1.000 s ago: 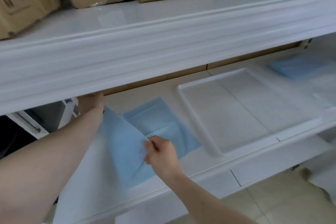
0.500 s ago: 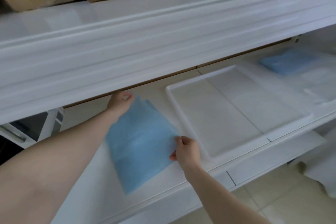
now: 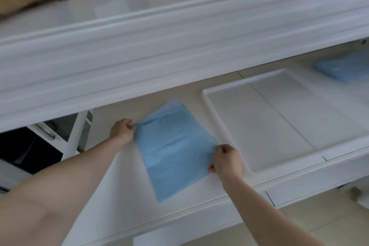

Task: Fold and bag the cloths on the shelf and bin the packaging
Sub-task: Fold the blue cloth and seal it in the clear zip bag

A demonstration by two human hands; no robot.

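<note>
1. The blue cloth [image 3: 175,150] lies flat on the lower shelf [image 3: 123,201], close to its front edge and just to the left of the white tray [image 3: 259,126].
2. The long axis of the cloth runs slanted, from the back of the shelf toward the front edge, and its near end leans a little to the left.
3. The left hand [image 3: 122,132] pinches the far left corner of the cloth; its fingers are curled on the fabric.
4. The right hand [image 3: 226,162] pinches the right side edge of the cloth, next to the rim of the tray.
5. So each grip sits on one long side, and the cloth lies between them. The right hand is nearer to the front edge, the left hand is deeper in the shelf.
6. In my judgement, the next fold goes across this axis, one side brought over to the other.
7. A second blue cloth [image 3: 343,70] lies at the far right of the shelf, well apart.
</note>
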